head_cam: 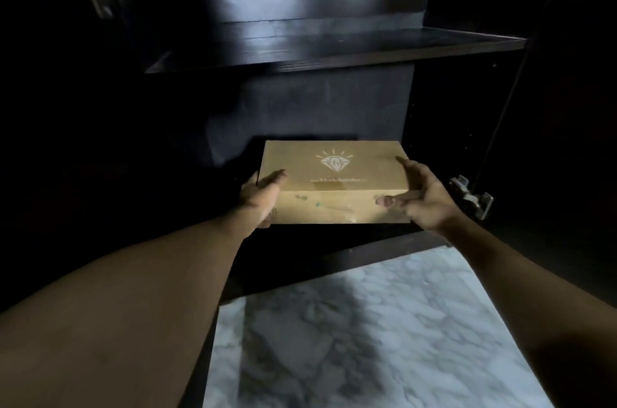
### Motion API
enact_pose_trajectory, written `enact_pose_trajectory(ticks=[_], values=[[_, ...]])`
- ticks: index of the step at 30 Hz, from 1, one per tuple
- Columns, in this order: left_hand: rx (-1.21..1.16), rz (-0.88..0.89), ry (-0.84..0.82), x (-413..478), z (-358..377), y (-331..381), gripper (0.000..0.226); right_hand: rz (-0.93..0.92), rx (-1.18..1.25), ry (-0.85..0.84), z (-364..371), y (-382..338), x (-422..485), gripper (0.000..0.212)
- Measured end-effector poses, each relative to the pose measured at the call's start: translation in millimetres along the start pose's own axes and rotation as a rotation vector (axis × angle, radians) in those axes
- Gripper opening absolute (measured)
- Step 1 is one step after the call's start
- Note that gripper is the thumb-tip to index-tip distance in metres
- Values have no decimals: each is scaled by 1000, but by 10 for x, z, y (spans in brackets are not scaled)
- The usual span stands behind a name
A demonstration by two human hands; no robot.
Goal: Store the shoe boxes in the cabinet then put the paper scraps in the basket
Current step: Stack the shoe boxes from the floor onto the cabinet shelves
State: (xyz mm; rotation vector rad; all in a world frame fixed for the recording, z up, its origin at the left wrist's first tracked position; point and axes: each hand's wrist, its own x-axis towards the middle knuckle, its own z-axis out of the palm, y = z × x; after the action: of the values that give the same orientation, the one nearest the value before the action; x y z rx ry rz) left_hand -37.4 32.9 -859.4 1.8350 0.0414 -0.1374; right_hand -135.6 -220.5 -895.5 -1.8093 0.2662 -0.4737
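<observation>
Shoe box point(334, 174) in cabinet point(334, 48), ends pressed btwn L hand point(263, 194) & R hand point(427, 200), fingers straight.

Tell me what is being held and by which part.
The shoe box, held by its two short ends: left hand on the left end, right hand on the right end, thumb across the front face.

Head camera looks forward and down, close into the cabinet point(334, 55).
</observation>
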Motion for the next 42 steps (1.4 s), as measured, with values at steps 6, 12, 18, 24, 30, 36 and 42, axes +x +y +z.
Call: enact_pose_trajectory(ticks=[6,12,18,24,30,36,42], values=[[108,-63,39,309,-301,-362,45,-8,3,-73,463,322,354,75],[112,2,85,624,-278,-545,67,-46,-79,47,825,452,588,68],[527,311,170,752,-355,-756,74,-21,-148,111,1134,465,741,70],[1092,546,145,663,-320,-841,81,-169,-426,358,1446,443,746,63],[1139,313,-42,911,-281,-729,92,-86,-444,157,1545,423,873,77],[1008,154,-140,1260,-335,-459,83,5,-302,-127,1546,295,1028,83],[907,201,-127,1259,-397,-469,74,50,-315,-115,1506,322,1110,75]])
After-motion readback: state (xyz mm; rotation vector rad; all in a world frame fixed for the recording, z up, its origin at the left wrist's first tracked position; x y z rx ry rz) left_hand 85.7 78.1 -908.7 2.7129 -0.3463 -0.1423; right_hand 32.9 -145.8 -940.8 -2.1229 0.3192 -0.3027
